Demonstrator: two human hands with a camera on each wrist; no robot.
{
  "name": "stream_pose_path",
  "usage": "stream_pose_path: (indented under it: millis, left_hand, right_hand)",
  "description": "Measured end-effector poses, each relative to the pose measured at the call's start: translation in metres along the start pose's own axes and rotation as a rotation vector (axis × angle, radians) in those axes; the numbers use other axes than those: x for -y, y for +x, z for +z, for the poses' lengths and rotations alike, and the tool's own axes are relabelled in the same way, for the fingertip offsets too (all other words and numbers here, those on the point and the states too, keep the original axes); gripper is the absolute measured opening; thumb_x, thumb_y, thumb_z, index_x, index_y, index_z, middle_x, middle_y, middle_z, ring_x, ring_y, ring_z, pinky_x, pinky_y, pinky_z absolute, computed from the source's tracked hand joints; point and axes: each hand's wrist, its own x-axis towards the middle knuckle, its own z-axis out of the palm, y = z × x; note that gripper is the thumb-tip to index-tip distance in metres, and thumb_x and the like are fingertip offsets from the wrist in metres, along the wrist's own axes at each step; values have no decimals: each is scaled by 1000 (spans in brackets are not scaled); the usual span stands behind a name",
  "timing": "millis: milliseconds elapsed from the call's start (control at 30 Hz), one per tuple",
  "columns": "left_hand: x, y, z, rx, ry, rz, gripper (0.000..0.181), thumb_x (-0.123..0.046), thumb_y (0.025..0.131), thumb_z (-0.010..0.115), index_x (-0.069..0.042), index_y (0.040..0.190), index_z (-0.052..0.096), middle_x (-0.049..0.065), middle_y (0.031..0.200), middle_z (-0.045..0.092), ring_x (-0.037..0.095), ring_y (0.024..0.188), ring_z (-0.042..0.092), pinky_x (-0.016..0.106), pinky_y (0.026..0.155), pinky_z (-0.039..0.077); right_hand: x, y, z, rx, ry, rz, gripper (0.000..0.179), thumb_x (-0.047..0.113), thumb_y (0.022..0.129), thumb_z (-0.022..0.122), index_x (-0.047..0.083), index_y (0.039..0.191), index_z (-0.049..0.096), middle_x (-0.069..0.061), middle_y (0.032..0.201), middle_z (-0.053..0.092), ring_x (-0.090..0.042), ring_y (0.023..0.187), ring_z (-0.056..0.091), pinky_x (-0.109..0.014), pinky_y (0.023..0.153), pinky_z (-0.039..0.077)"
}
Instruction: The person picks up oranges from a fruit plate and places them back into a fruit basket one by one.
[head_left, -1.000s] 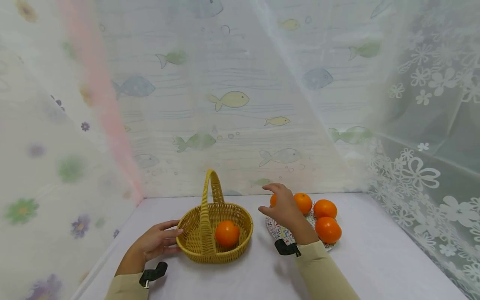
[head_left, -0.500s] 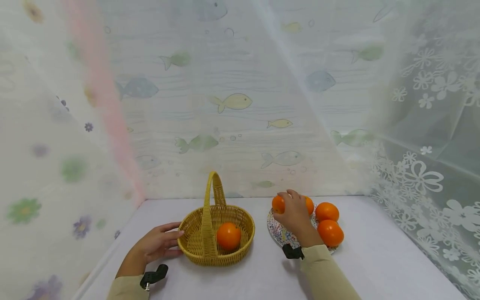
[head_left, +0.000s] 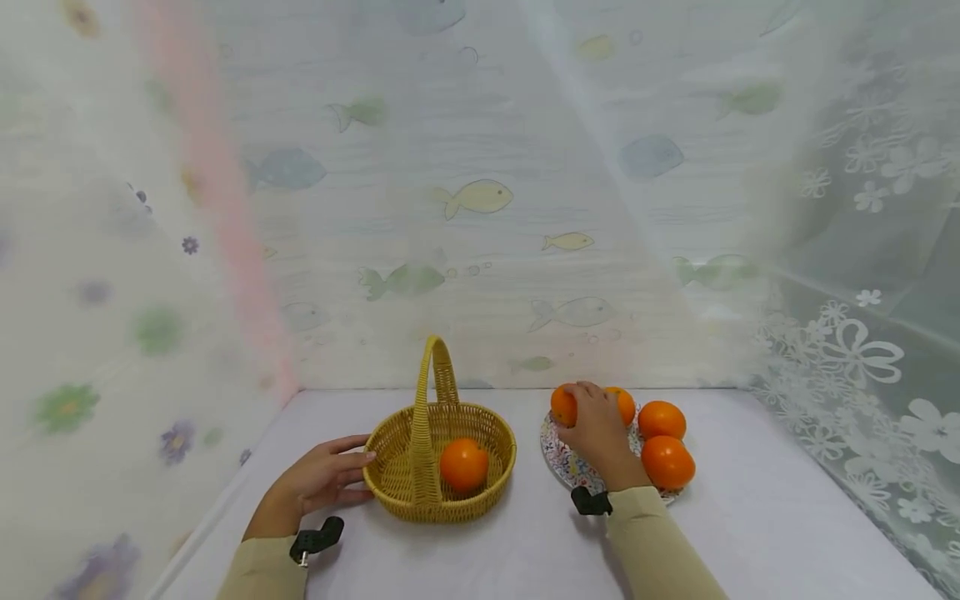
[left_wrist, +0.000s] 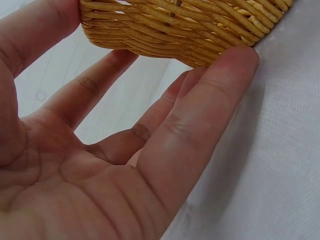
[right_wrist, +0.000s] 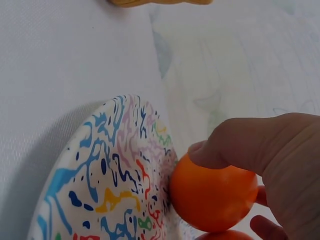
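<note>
My right hand (head_left: 602,433) grips an orange (head_left: 563,406) at the far left of the patterned plate (head_left: 558,458). In the right wrist view the thumb lies over the held orange (right_wrist: 212,192), with fingertips behind it, and the fruit is right at the plate's surface (right_wrist: 105,175). My left hand (head_left: 318,477) is at the left side of a yellow wicker basket (head_left: 390,479). In the left wrist view its extended fingers (left_wrist: 195,130) touch the woven wall (left_wrist: 190,30). Another orange (head_left: 463,465) lies inside the basket, right of its upright handle.
Beside the right hand, another orange (head_left: 621,406) sits partly hidden on the plate. Two more oranges, one behind (head_left: 662,420) and one in front, lie at the plate's right. A white cloth (head_left: 517,550) covers the table, with patterned curtains (head_left: 480,275) behind and at both sides.
My right hand has come down from above the plate, fingers spread, and closed round the far-left orange. The left hand stays at the basket. The whole view has shifted slightly.
</note>
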Motion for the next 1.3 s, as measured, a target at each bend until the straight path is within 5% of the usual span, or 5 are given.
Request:
stream_pose_path:
  millis: [467,800,1300]
  left_hand:
    - [-23,14,5,-16,18,8,68,-23,99,70,-7,158,39,17,139,64,27,113,71,57,94,59]
    - [-12,6,0,-22,12,-4,72,-24,100,70,-6,159,35,15,138,64,27,114,71,57,94,59]
    - [-4,0,1,-25,22,-13,69,-22,101,69,-4,159,35,15,137,65,25,113,71,48,97,59]
  right_hand:
    - [-2,11,-14,-78,-32,55,66,27,81,89,11,135,56,-23,136,45,-44,121,42,-60,92,55]
    - [1,12,-6,14,-26,76,68,22,80,89,10,132,47,-17,132,57,-38,111,48,-54,96,56]
    - [1,1,-5,-22,38,79,71,22,81,87,14,142,51,-20,143,47,-45,120,46,-63,98,53]
